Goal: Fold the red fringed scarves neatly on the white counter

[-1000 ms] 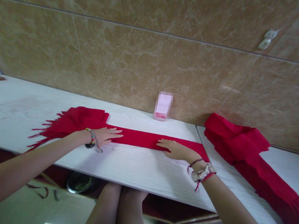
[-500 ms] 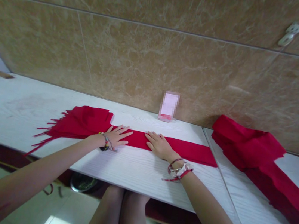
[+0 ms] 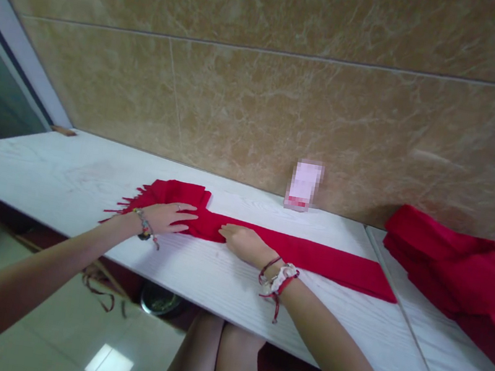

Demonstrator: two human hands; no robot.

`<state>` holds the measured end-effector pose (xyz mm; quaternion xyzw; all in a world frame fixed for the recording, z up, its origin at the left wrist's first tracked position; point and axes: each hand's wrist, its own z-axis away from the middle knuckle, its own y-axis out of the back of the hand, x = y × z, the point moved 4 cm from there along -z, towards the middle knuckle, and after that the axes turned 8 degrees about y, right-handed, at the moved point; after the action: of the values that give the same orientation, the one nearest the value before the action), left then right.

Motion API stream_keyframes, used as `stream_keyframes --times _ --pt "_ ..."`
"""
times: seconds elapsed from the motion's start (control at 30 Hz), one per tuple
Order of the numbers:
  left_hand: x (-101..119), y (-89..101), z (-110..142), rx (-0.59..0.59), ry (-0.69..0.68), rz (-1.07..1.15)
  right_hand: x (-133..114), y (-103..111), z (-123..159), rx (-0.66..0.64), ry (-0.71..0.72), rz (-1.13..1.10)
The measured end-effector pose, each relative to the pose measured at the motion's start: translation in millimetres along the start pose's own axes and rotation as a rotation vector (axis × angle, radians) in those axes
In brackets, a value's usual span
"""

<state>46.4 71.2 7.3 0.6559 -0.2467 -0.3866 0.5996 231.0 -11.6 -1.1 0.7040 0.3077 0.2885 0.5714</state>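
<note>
A red fringed scarf lies along the white tabletop, its right part folded into a long narrow strip. The left end is wider and bunched, with the fringe pointing left. On that wide end rests my left hand, palm down with its fingers stretched and apart. My right hand is on the left part of the strip, its fingers drawn together and bent onto the cloth; the thumb is mostly hidden.
A second heap of red cloth lies at the right beyond a seam in the tabletop. A blurred pink upright object leans on the marbled wall. Under the table a metal bowl shows.
My right hand has slid left along the strip and its spread fingers have bunched together. My left hand has shifted left onto the wide fringed end. The view has turned a little left.
</note>
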Motion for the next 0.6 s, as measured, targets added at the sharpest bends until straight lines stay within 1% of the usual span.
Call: stream_keyframes --times 0.13,0.23,0.3,0.33,0.4,0.47,0.53,0.6 --pt "-1 -0.8 -1 0.011 0.055 -0.068 -1 0 2 -0.016 -0.011 0.022" --pt "-5 0.6 -1 -0.029 0.102 -0.159 0 2 4 -0.012 -0.064 -0.028" --pt "-9 5.3 1 -0.043 0.143 -0.21 2 1 5 0.001 -0.11 -0.089" --pt "-11 9.0 3 -0.033 0.158 -0.23 4 0 5 0.016 -0.129 -0.124" --pt "-14 17.3 8 0.026 0.166 -0.251 8 -1 5 0.072 -0.149 -0.201" --pt "-15 21.5 14 0.072 0.141 -0.241 11 -2 8 0.131 -0.141 -0.272" --pt "-14 17.2 19 0.043 0.103 -0.207 13 -4 12 0.124 -0.111 -0.308" --pt "-12 7.9 23 -0.032 0.09 -0.174 12 -9 15 0.056 -0.076 -0.293"
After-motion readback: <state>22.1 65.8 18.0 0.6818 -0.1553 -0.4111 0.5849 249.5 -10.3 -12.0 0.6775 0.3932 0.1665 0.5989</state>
